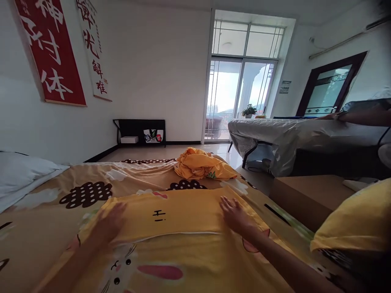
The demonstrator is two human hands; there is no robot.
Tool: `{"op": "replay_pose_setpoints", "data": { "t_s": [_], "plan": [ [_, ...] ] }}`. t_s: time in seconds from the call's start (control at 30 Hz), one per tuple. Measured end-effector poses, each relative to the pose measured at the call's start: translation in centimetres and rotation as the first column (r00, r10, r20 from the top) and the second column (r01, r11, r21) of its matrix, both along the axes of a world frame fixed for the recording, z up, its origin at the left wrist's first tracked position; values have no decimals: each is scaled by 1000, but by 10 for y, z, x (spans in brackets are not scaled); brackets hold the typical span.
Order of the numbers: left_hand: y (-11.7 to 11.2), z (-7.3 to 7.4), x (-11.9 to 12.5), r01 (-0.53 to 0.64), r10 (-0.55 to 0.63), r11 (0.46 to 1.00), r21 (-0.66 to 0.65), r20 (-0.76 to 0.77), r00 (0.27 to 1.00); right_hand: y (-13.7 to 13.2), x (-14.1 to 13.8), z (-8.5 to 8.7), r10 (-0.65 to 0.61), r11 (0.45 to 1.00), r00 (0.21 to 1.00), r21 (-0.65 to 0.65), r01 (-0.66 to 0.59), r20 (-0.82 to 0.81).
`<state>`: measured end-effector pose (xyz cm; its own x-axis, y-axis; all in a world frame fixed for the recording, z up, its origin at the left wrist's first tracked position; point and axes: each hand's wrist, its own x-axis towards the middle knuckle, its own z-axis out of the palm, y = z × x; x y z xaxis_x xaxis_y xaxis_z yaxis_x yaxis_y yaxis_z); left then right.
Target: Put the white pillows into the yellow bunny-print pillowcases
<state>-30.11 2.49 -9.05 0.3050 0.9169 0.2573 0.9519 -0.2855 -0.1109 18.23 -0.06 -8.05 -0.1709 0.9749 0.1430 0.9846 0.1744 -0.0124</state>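
A yellow pillowcase [189, 215] printed with "Hi!" and a rabbit lies spread on the bed. Its far part forms a band, with a pale edge running across below the lettering. My left hand [110, 221] rests flat on the left side of this cloth, somewhat blurred, fingers stretched out. On the right side lies my right hand [234, 213], palm down with fingers extended, touching the fabric. Neither hand grips anything. Beyond the pillowcase sits a crumpled orange-yellow cloth [201, 162].
The patterned bed sheet [39, 240] stretches around the pillowcase. A white pillow [27, 175] is at left, a yellow pillow [357, 219] at right near a cardboard box [308, 185]. A plastic-covered table [275, 130] stands behind, with another person's arm [363, 118] over it.
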Motion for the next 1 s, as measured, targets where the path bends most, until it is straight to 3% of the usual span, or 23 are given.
{"op": "replay_pose_setpoints", "data": {
  "t_s": [0.07, 0.13, 0.17, 0.23, 0.3, 0.47, 0.6, 0.73, 0.9, 1.0],
  "plan": [
    [1, 6, 62, 59, -59, 997, -42, 7, 998, -1, -44, 1, 113, 993, 993, -18, -114, -44],
    [-1, 4, 110, 192, -193, 958, -213, 14, 981, -5, -80, -4, 250, 963, 959, -66, -260, -137],
    [-2, 1, 124, 205, -202, 939, -276, 40, 979, -8, -89, -8, 283, 950, 942, -79, -300, -180],
    [-6, -8, 127, 187, -166, 930, -315, 91, 982, -12, -88, -17, 259, 954, 940, -93, -285, -223],
    [-6, -17, 102, 113, -86, 951, -288, 103, 991, -13, -64, -24, 181, 970, 955, -120, -213, -234],
    [3, -33, -3, -80, 78, 961, -264, -19, 997, -14, 18, -29, 16, 976, 988, -214, -49, -152],
    [-6, -36, -57, -81, 39, 967, -242, -173, 984, -21, 43, -28, -48, 984, 998, -174, 40, -42],
    [-31, -34, -82, -141, 95, 972, -188, -234, 968, -28, 50, -33, -123, 984, 992, -129, 126, 28],
    [-63, -29, -95, -289, 281, 948, -132, -74, 957, -35, 46, -31, -265, 962, 964, -61, 265, 12],
    [-73, -26, -83, -290, 290, 954, -73, -14, 957, -42, 15, -14, -178, 983, 984, -54, 176, -18]
  ]
}}
